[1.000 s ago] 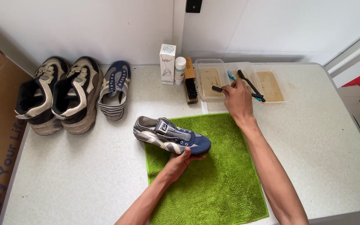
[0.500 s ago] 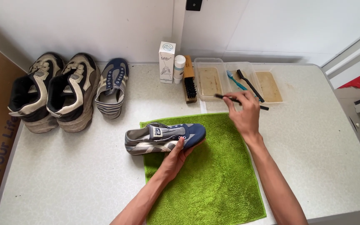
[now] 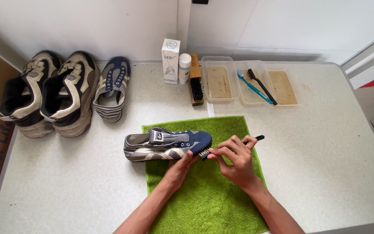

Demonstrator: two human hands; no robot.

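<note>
- Right hand (image 3: 234,160) grips small black brush (image 3: 232,145), bristles at toe of blue-grey shoe (image 3: 167,144).
- Left hand (image 3: 179,167) clasps shoe's near side, on green towel (image 3: 204,190), surface middle.
- Scrubbing seemingly just starting; mate shoe (image 3: 112,89) far left untouched.

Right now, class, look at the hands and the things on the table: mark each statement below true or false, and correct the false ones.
1. The right hand holds a small black brush against the toe of the blue and grey shoe. True.
2. The left hand rests flat on the bare table. False: it steadies the shoe from below, over the green towel.
3. The shoe lies on its side across the towel's upper left corner. True.
4. A blue toothbrush lies on the towel. False: it lies across the clear trays at the back.
5. Three other shoes stand at the back left. True.
</note>
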